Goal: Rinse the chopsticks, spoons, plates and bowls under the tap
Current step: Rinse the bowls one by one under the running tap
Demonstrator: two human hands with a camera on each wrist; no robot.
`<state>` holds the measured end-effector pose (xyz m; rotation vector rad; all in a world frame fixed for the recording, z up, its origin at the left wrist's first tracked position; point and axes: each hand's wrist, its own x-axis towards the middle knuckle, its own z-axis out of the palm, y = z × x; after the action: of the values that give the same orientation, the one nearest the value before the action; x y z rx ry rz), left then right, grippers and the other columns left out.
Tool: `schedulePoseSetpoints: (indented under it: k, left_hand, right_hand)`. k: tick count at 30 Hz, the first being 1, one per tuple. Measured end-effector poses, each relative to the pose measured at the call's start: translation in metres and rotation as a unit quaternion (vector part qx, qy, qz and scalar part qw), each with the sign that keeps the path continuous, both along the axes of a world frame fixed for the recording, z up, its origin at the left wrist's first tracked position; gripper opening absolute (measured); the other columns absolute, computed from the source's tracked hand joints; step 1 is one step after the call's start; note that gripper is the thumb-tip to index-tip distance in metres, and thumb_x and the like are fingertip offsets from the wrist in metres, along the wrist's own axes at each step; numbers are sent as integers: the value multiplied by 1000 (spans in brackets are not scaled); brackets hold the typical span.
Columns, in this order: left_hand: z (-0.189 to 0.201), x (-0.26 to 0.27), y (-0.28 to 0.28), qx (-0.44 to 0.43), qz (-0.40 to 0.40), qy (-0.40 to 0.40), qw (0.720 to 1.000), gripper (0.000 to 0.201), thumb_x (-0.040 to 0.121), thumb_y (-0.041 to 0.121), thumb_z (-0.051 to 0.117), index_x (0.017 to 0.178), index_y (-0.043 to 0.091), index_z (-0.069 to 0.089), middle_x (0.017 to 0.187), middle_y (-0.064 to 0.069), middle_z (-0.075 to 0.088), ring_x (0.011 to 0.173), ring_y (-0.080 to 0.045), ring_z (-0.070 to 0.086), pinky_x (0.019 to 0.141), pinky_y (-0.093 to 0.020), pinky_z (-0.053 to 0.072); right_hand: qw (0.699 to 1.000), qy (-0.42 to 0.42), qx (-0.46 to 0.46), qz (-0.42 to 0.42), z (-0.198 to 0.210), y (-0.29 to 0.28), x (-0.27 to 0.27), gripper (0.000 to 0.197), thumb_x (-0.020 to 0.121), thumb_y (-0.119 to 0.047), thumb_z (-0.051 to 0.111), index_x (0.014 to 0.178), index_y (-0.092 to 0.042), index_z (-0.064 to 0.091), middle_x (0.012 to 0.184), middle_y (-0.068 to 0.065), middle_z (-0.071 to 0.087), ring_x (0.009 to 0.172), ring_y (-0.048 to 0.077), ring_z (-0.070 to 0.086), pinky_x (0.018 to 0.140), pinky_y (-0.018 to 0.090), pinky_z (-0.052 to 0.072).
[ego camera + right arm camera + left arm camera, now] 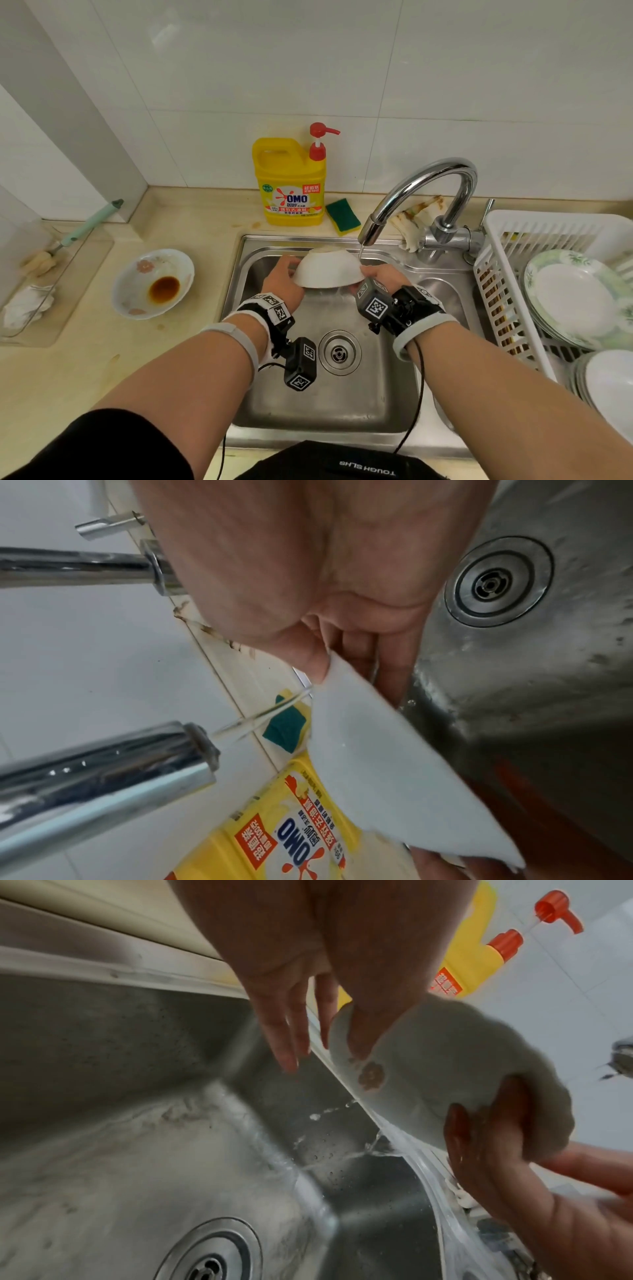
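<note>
A white bowl (pixel 327 270) hangs tilted, mouth down, over the steel sink (pixel 239 308). My left hand (pixel 291 270) pinches its left rim, thumb (pixel 363 1031) on the outside near a brown stain (pixel 371 1074). On the opposite rim my right hand (pixel 364 272) grips with the thumb (pixel 315 664) on the outer wall and the fingers (pixel 479 1137) underneath. The tap spout (pixel 370 229) runs a thin stream (pixel 361 251) onto the bowl's right edge, and water spills off the rim into the basin. The bowl's inside is hidden.
A flowered dish (pixel 154 282) with brown sauce sits on the counter to the left. Behind the sink stand a yellow detergent bottle (pixel 291 185) and a sponge (pixel 342 211). To the right, a white rack (pixel 496 274) holds plates (pixel 575 294). The drain (pixel 339 353) lies below my wrists.
</note>
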<state>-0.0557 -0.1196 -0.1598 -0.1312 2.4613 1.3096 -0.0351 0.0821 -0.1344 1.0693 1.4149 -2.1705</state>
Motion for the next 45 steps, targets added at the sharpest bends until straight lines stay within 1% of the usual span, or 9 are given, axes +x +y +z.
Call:
schedulePoseSetpoints:
  k: [5,11,17,21,25,30,39,43,45]
  left_hand:
    - [7,5,6,253,92,-168,948,54,93,-16,49,135,17,52,122,-16,63,102,-33,67,76,-43,62]
    - [16,3,17,348,155,-236,894,30,103,15,51,132,15,57,129,-13,64,111,-30,65,66,-38,59]
    - [18,-2,25,323,133,-222,910,23,105,26,54,126,16,57,122,-5,62,117,-28,59,66,-37,54]
    - [20,-4,30,322,123,-223,912,21,105,25,54,123,16,57,132,-9,60,122,-31,59,69,-39,57]
    - [24,-4,31,339,114,-231,905,27,106,24,52,130,13,51,134,-11,57,113,-28,61,60,-37,59]
    - [20,4,35,354,88,-255,896,30,105,25,55,131,12,47,134,-14,56,118,-31,61,69,-39,63]
    - [14,-2,34,338,82,-241,906,31,103,27,59,127,10,48,131,-13,57,118,-32,62,77,-43,61]
    - [15,-5,31,327,80,-228,914,25,103,29,57,120,11,50,132,-11,57,122,-33,60,86,-45,59]
    - [16,-4,31,326,74,-228,914,19,104,28,56,115,14,51,130,-11,58,122,-32,60,90,-47,58]
  right_hand:
    - [999,18,34,9,0,12,2,42,106,-3,38,148,4,41,144,22,52,130,46,53,111,55,42]
    - [992,85,69,64,24,14,18,51,101,15,28,147,1,42,102,8,62,71,19,69,46,22,53]
    - [991,58,75,93,29,13,16,18,102,-26,60,116,-15,59,104,11,65,87,26,63,72,41,55]
    - [966,69,200,151,27,12,7,49,91,-17,75,135,-10,54,136,14,59,121,36,60,100,54,53]
    - [950,71,254,167,24,10,9,59,83,-22,84,133,-17,52,115,-1,62,115,26,60,99,54,54]
    - [901,27,399,171,11,4,-2,125,45,-79,81,144,-15,42,137,5,57,120,28,59,95,44,55]
    - [956,39,280,82,-6,19,-9,68,83,-59,69,135,-17,56,133,7,63,114,30,62,99,54,54]
    - [974,67,199,90,4,22,3,48,92,-33,74,133,-21,52,123,1,63,108,25,64,79,44,60]
    - [968,89,206,113,5,23,6,64,85,-29,82,139,-19,49,118,-1,63,109,24,64,82,44,60]
